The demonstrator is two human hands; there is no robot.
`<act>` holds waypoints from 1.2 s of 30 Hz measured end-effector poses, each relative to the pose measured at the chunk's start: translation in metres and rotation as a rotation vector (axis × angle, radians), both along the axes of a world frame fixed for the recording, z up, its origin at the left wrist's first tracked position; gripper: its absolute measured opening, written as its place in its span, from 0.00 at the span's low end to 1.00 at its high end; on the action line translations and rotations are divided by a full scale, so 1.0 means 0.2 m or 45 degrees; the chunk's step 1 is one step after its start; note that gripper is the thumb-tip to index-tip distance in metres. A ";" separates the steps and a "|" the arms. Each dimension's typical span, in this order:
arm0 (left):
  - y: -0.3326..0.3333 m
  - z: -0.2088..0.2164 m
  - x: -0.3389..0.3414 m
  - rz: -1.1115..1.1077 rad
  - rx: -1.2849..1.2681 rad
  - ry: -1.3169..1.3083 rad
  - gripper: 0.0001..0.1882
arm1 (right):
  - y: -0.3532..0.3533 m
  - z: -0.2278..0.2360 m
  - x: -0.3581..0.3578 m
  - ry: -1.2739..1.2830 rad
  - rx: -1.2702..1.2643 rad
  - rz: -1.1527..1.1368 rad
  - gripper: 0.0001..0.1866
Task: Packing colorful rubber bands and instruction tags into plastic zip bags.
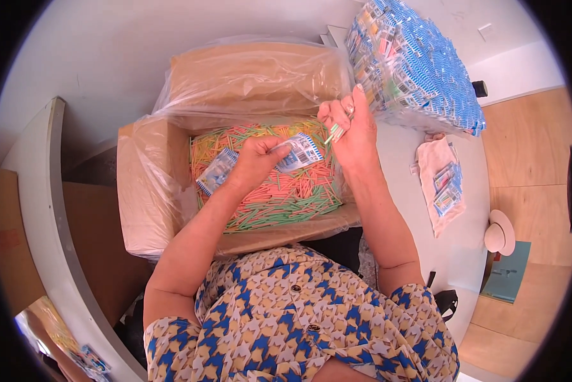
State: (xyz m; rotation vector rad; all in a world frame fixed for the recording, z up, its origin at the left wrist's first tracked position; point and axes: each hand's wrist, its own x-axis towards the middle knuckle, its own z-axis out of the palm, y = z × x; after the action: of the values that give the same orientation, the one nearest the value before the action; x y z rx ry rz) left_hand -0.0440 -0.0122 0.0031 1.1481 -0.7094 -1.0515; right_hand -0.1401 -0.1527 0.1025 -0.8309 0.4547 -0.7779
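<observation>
While the left hand (255, 158) pinches a small packet (300, 151), the right hand (350, 124) grips coloured sticks (335, 133); both over the box (147, 191).

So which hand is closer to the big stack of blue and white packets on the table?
The right hand. It is raised just beside the stack of packets, pinching a few thin sticks. The left hand is farther away, over the cardboard box, holding a packet.

pink-green-yellow sticks (279, 197), blue-white packets (420, 70)
</observation>
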 end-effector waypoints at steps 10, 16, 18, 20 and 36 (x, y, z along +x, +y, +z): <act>0.00 0.07 -0.01 0.102 0.117 0.053 0.05 | 0.07 0.04 0.00 0.097 -0.158 0.088 0.21; 0.01 0.06 0.04 -0.021 0.212 0.175 0.10 | 0.01 -0.01 -0.07 0.129 0.027 0.148 0.22; 0.02 0.08 0.05 -0.235 0.172 0.234 0.11 | -0.02 -0.07 -0.10 0.152 0.008 0.130 0.22; 0.03 0.08 0.02 -0.365 0.093 0.166 0.10 | 0.01 -0.11 -0.08 0.174 0.006 0.029 0.22; 0.05 0.08 0.00 -0.423 -0.072 0.090 0.07 | 0.20 -0.16 -0.08 0.340 -0.113 0.262 0.24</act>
State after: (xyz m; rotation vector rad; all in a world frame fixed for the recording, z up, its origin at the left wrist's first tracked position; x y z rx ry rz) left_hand -0.0443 -0.0013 0.0194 0.9587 -0.8879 -1.3343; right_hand -0.1566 -0.1128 0.0704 -1.0532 0.5639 -0.5014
